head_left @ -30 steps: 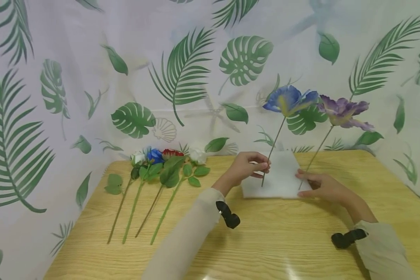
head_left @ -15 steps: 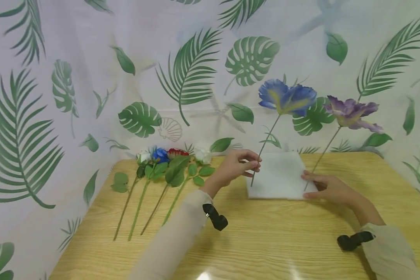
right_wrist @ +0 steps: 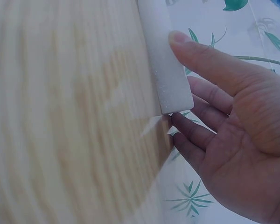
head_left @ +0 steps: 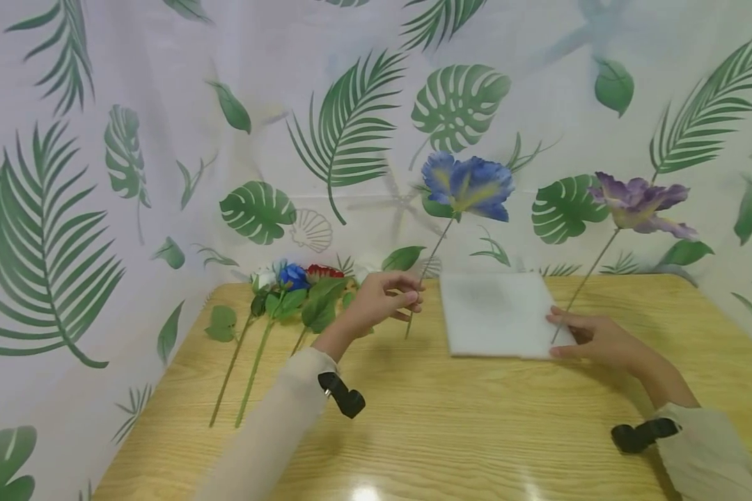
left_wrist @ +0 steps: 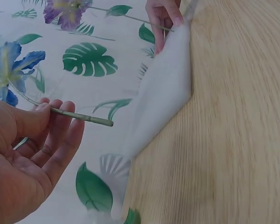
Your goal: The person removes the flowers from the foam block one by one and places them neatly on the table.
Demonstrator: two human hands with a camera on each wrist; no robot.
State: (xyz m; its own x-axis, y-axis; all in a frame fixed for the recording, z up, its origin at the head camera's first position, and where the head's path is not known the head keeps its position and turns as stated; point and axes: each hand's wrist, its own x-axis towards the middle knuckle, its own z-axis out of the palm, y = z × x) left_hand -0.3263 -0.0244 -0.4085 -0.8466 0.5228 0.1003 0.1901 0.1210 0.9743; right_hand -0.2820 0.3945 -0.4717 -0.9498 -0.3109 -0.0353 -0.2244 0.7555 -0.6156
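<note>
My left hand (head_left: 385, 299) pinches the thin stem of a blue artificial flower (head_left: 468, 186) and holds it left of the white foam board (head_left: 498, 316). In the left wrist view, the stem's cut end (left_wrist: 111, 123) points out past the fingertips. A purple artificial flower (head_left: 642, 203) leans to the right, its stem standing in the board near the right edge. Beside that stem my right hand (head_left: 604, 341) grips the board's right end. Up close in the right wrist view, the thumb (right_wrist: 196, 49) lies along one side of the foam board (right_wrist: 170, 70), with the fingers around its corner.
Several artificial roses lie on the wooden table (head_left: 476, 431) at the left, among them a blue rose (head_left: 293, 275) and a red one (head_left: 323, 272). My left forearm covers some of their stems. A leaf-printed curtain (head_left: 257, 104) hangs behind the table.
My left hand has moved left with the blue flower, from in front of the foam board to beside it. My right hand stays at the board's right end, and the view has shifted slightly left.
</note>
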